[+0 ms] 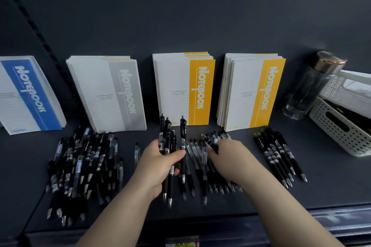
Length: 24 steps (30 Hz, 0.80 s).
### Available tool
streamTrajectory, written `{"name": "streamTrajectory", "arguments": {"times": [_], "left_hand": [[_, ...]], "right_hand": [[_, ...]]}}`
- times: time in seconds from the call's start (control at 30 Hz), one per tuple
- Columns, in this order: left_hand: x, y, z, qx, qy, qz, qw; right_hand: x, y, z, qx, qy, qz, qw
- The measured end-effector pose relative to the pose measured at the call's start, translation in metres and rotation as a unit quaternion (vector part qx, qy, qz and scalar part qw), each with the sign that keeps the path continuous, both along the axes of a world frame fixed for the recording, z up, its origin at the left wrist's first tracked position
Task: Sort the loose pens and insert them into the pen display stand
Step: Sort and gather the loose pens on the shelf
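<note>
The dark shelf [331, 182] fills the lower half of the frame, its front lip [301, 216] running along the bottom and the plain back panel [180, 16] rising behind. Four stacks lean against that panel across the middle: blue notebooks [28, 94] at far left, grey notebooks [108, 94], then two stacks of yellow notebooks [184, 90] [253, 92]. At the right edge sit white perforated baskets [339, 126] with a glass bottle [309, 90] just beside them.

Bare shelf shows at lower right, in front of the baskets, and in a narrow strip left of centre, where a lone pen [137, 154] lies.

The loose pens lie in front of the notebooks: a tangled left pile [80, 166], a middle pile [197, 158] between the hands, and a neat right row [279, 156], tips toward the front edge.

The left hand [160, 164], at centre, clasps a bundle of pens [167, 134], clicker ends toward the notebooks and tips toward the shelf's front lip. The right hand [228, 158] reaches down over the middle pile, fingers curled, pinching a black pen [210, 143] at its far end.
</note>
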State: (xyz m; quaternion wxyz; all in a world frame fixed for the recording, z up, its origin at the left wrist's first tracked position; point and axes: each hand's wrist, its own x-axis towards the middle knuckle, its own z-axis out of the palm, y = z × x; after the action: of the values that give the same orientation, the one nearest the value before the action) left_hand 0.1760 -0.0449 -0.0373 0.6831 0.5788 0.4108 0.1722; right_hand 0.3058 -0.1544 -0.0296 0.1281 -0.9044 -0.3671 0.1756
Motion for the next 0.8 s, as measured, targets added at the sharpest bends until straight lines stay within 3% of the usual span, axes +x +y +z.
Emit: {"name": "streamTrajectory", "arguments": {"times": [0.13,0.27,0.33,0.5,0.67,0.8], "left_hand": [[0.002,-0.003,0.003,-0.012,-0.010,-0.010,1.000],[0.011,-0.017,0.010,-0.016,-0.033,-0.062,0.997],[0.018,-0.027,0.014,-0.017,-0.042,-0.092,0.995],[0.041,-0.045,0.018,-0.047,-0.055,-0.095,0.993],[0.076,-0.066,0.018,-0.120,-0.055,-0.092,0.987],[0.112,-0.089,0.015,-0.153,-0.051,-0.098,0.982]], "right_hand": [[0.003,-0.006,0.010,0.130,0.032,-0.018,0.991],[-0.002,-0.007,0.019,0.285,0.260,-0.073,0.920],[-0.004,-0.008,0.017,0.305,0.299,-0.075,0.901],[0.015,-0.029,0.018,0.330,0.266,-0.122,0.897],[0.063,-0.072,0.024,0.262,0.191,-0.180,0.929],[0.095,-0.095,0.023,0.184,0.148,-0.172,0.956]]}}
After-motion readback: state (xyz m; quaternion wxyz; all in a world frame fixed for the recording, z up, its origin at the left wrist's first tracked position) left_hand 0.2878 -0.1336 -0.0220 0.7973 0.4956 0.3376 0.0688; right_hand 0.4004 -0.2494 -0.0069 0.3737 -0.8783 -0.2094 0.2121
